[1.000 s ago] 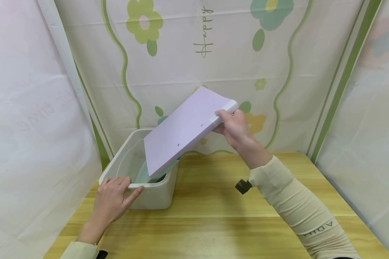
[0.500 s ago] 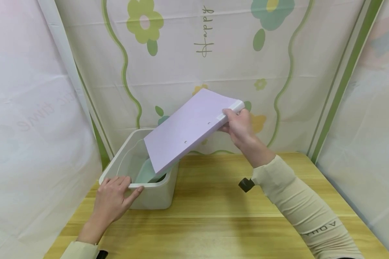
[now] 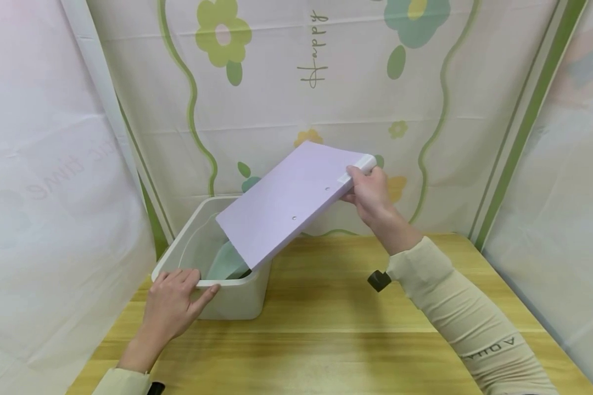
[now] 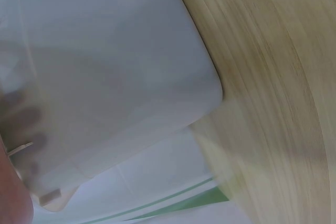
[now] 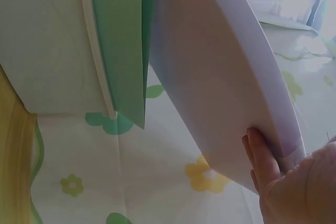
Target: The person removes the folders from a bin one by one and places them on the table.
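Observation:
A lilac ring binder (image 3: 281, 203) slants over the right side of a white plastic bin (image 3: 234, 302). My right hand (image 3: 368, 192) grips it by the spine end with the white label, thumb on the cover and fingers underneath. The binder's lower corner overlaps the bin's rim in the head view. My left hand (image 3: 170, 307) holds the bin's near rim, with fingers hooked over the edge and thumb along the outside. Inside the bin stands a pale green folder (image 3: 227, 263); in the right wrist view this green folder (image 5: 121, 40) sticks up past the rim, beside the binder's underside.
The bin stands at the left of a wood-grain table (image 3: 356, 329). A white cloth wall with flowers (image 3: 321, 99) rises right behind it, and further cloth panels (image 3: 44, 181) close off both sides.
My right hand has drawn the binder right and slightly down, and its lower corner has shifted toward the bin's right rim. The left hand has stayed on the bin.

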Demonstrator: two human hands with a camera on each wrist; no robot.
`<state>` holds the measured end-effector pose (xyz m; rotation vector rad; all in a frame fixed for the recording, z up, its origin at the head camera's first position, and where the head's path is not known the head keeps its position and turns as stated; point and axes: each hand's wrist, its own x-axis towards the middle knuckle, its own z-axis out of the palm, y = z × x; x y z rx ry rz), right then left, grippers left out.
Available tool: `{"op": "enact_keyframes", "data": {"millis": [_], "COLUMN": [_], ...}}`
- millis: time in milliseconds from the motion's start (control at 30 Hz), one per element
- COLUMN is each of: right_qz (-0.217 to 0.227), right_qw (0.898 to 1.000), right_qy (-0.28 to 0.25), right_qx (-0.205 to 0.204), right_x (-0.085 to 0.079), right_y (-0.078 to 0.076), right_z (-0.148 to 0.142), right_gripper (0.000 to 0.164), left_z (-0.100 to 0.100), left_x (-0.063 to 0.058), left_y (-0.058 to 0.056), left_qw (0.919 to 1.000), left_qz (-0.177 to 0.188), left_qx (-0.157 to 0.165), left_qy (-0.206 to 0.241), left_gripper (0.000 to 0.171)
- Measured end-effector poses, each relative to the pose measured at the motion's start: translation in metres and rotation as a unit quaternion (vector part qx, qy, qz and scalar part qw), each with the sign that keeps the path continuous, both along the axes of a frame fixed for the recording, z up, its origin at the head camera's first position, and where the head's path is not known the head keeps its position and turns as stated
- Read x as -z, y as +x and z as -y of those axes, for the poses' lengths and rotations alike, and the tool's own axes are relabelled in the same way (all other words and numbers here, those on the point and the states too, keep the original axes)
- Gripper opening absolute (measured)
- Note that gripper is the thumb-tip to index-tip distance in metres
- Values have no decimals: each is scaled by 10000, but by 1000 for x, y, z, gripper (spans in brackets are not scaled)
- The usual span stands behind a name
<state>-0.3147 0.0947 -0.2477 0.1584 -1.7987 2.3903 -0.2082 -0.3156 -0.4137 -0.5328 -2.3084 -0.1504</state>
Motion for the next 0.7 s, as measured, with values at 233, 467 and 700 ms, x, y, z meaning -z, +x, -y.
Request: {"op": "enact_keyframes", "data": {"millis": [233, 467, 700], "right_qz": [149, 285, 378], "right_qw": [9999, 9996, 9993], "right_qy": [10, 22, 60], "right_qx": [74, 51, -2], "right_x": [3, 3, 4], "right_y": [-6, -9, -12], "right_z": [-5, -10, -15], "right_gripper": [45, 48, 52], "left_z": [0, 0, 1], "left_x": [-1, -1, -1], "left_y": [0, 0, 0], "left_qw": [10000, 9999, 9999], "left_qz": [-54, -102, -121], "left_qx": [50, 100, 120], "left_qy": [-21, -7, -11], "left_gripper": [50, 50, 50]}}
